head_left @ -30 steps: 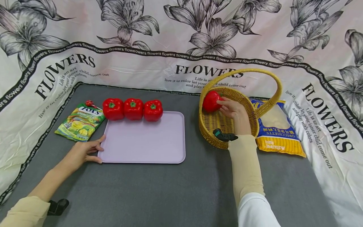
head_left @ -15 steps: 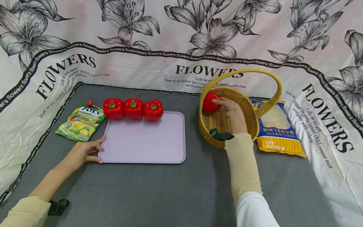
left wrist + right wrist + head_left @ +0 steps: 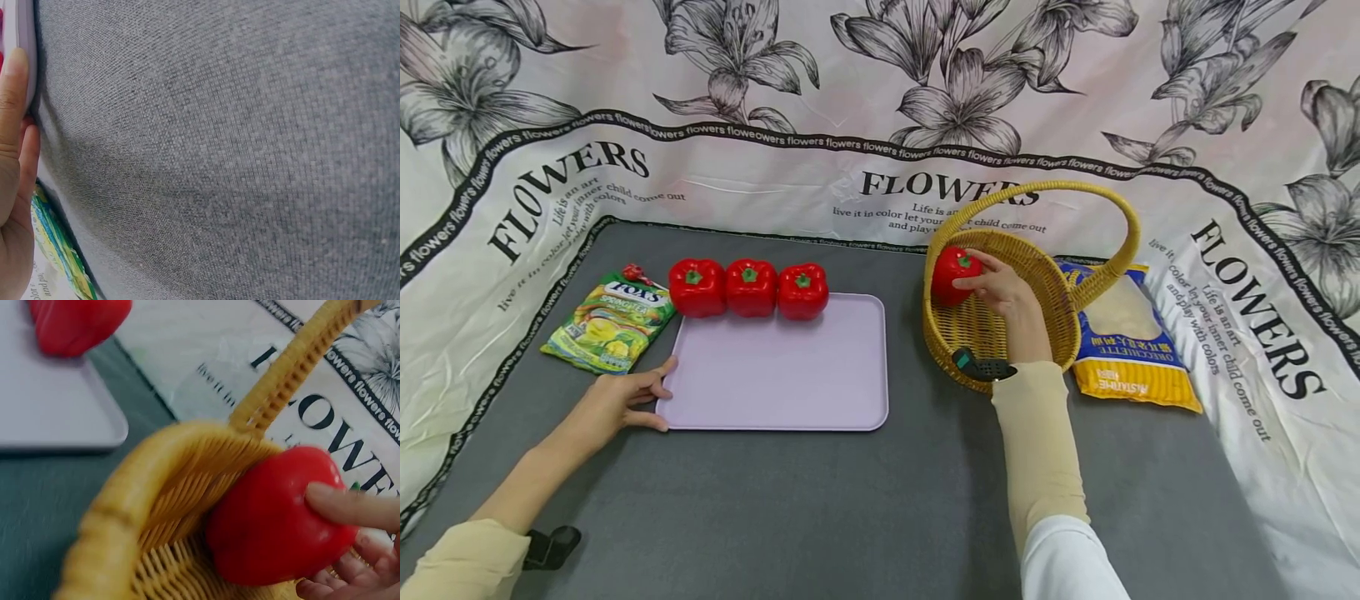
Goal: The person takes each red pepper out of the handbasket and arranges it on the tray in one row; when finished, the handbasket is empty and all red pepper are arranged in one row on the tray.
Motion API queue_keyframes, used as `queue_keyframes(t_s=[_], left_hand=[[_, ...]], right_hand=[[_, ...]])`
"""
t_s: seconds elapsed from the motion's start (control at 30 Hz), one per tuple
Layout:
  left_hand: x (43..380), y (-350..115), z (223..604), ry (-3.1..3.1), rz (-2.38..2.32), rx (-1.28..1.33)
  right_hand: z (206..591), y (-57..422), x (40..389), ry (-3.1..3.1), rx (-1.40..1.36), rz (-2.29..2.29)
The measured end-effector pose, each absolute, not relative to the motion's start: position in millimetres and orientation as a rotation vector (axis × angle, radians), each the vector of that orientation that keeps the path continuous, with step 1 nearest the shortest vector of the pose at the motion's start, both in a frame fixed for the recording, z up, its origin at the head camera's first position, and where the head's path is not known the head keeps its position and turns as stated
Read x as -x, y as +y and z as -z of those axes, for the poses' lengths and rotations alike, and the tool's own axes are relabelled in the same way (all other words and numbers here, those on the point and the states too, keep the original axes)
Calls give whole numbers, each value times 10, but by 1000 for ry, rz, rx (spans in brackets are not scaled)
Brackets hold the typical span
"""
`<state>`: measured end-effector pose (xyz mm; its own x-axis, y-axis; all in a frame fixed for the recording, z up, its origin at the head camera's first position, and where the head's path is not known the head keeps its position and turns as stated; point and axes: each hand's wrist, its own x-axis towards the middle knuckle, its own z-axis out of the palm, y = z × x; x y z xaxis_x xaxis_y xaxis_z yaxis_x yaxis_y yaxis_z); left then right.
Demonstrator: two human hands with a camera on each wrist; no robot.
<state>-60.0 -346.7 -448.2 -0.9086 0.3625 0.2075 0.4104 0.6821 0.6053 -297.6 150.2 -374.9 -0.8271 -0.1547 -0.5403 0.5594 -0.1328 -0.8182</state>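
Observation:
My right hand (image 3: 1006, 290) pinches a glossy red bell pepper (image 3: 953, 275) inside a yellow wicker basket (image 3: 1000, 237), near its left wall. The right wrist view has the thumb on the side of this pepper (image 3: 281, 515), with the other fingers partly behind and beneath it. My left hand (image 3: 617, 407) grips the front left corner of a pale lilac tray (image 3: 775, 375), thumb at the corner and fingers along the left edge. In the left wrist view the thumb lies against the rim of the tray (image 3: 25, 37). Three more red bell peppers (image 3: 751, 287) form a row along the tray's back edge.
A green and yellow Fox's candy bag (image 3: 613, 323) lies left of the tray. Behind and right of the basket is a blue and yellow pasta bag (image 3: 1135, 342). The basket's tall handle (image 3: 1123, 242) arches over it. A flower-printed cloth (image 3: 760, 179) rises behind the grey table (image 3: 820, 517).
The pepper in the basket has turned so its green stem faces up, and it sits slightly lower. My right hand has shifted a little left with it. My left hand keeps its place.

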Motion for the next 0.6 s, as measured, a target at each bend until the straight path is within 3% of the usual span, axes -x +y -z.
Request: queue_keyframes(t_s=[0.6], left_hand=[[610,-3491,4501,-2832,1076,633]], right_hand=[[3969,1427,2950,1797,-213,2004]])
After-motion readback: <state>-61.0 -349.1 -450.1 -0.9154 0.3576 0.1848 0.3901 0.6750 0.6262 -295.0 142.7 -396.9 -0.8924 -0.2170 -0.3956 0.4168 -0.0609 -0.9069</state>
